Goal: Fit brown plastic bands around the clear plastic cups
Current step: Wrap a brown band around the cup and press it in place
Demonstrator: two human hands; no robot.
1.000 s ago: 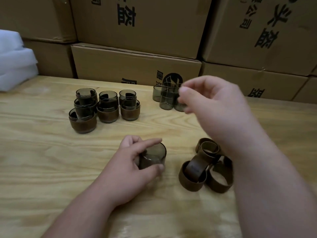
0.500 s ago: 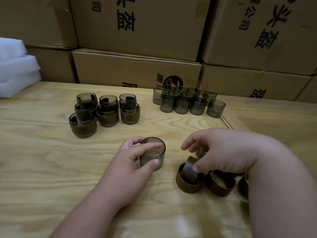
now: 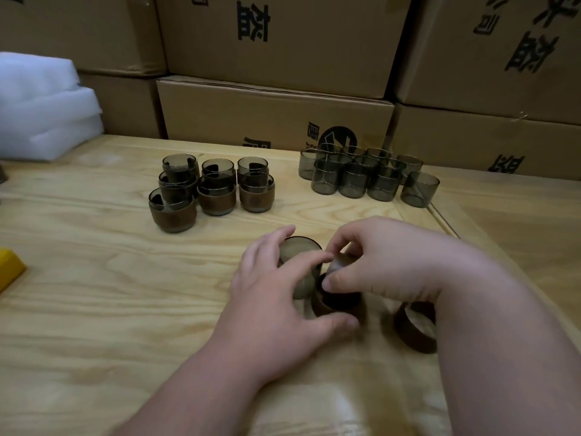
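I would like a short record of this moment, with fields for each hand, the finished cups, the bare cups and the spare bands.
left hand: grips a clear cup
right hand: pinches a brown band beside that cup
band on held cup: not yet fitted
finished cups: grouped far left, stacked in two layers
bare cups: grouped far right, near the cardboard boxes
spare band: lies on the table under the right forearm

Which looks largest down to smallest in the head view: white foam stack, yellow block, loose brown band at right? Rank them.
1. White foam stack, cut by the frame edge.
2. Loose brown plastic band, nearer the camera, so unsure.
3. Yellow block, only partly in frame.
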